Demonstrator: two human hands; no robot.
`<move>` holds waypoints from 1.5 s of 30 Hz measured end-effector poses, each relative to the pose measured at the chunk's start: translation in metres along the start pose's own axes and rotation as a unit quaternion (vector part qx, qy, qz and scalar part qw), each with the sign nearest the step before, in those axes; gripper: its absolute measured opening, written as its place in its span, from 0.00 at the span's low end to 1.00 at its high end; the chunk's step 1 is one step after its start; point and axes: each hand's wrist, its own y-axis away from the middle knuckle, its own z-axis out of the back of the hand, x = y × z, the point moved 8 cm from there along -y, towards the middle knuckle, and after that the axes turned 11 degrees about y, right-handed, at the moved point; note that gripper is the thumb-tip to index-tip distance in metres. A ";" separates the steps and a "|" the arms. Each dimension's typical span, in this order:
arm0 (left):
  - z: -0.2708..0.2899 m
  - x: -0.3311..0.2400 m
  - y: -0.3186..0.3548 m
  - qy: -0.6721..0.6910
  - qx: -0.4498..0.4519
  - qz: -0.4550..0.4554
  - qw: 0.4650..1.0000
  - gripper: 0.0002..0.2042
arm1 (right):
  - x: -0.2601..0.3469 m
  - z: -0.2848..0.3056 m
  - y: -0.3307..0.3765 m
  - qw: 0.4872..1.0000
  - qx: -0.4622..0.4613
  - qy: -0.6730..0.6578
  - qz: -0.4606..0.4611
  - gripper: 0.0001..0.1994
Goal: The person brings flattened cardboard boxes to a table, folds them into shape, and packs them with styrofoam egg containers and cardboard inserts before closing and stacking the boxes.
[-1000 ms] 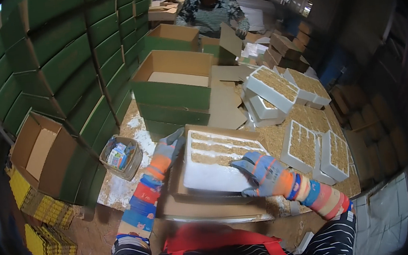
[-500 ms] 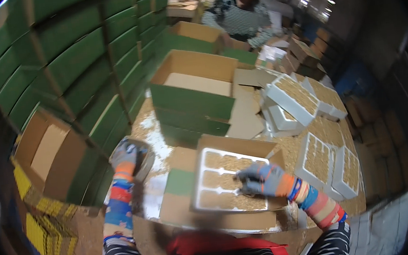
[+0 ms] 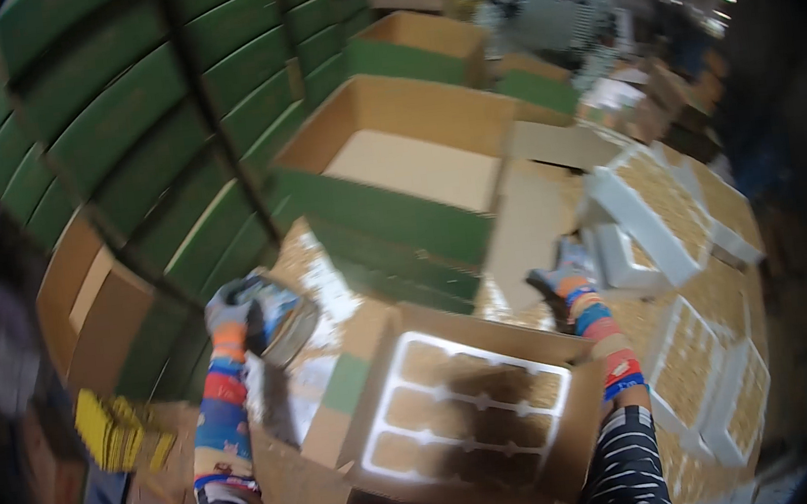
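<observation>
My left hand (image 3: 231, 313), in a grey and orange glove, is closed on the edge of a rounded, shallow, tin-like container (image 3: 292, 336); blur hides its exact kind. In front of me an open cardboard box (image 3: 436, 320) holds a white foam tray (image 3: 393, 378) whose compartments are filled with brown, grainy material. A shadow falls across the tray. Beyond the box's far right corner, my right hand (image 3: 568, 278) is spread with thumb and fingers apart, beside white foam trays, and nothing shows in its grip.
A large open green box (image 3: 379, 210) stands ahead, with stacked green boxes (image 3: 126, 134) along the left. Filled foam trays (image 3: 653, 214) lean at right on the grain-strewn table. Yellow partitions (image 3: 116, 434) lie at lower left. Another person (image 3: 555, 11) is at the far side.
My right hand has left the tray's surface and moved up beyond the box. The tray now sits within the box walls. My left hand keeps the container. The view has shifted.
</observation>
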 end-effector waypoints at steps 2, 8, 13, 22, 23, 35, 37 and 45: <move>-0.002 -0.002 0.003 0.086 0.010 0.072 0.994 0.15 | -0.001 -0.013 -0.005 0.999 0.021 0.011 -0.031 0.50; 0.027 0.036 -0.013 0.047 -0.015 0.082 0.995 0.13 | -0.021 -0.033 -0.016 0.986 0.122 -0.079 -0.083 0.48; -0.016 -0.036 0.004 0.281 0.120 0.153 0.940 0.22 | -0.030 0.028 0.019 0.997 0.034 0.004 -0.072 0.31; -0.041 -0.254 0.083 0.362 0.169 -0.127 0.908 0.18 | -0.095 0.143 0.097 0.983 -0.064 0.157 -0.072 0.15; -0.049 -0.283 0.116 0.311 0.227 -0.237 0.892 0.18 | -0.077 0.169 0.107 0.983 -0.083 0.118 -0.113 0.15; -0.025 -0.296 0.136 0.366 0.186 -0.121 0.904 0.11 | 0.128 0.190 0.309 0.891 0.070 -0.096 0.438 0.08; -0.034 -0.360 0.187 0.185 0.349 -0.416 0.819 0.15 | 0.136 0.173 0.315 0.877 0.120 -0.124 0.449 0.08; -0.155 -0.241 0.236 -0.455 0.598 -0.460 0.473 0.11 | 0.107 0.247 0.265 0.911 -0.171 -0.062 0.371 0.14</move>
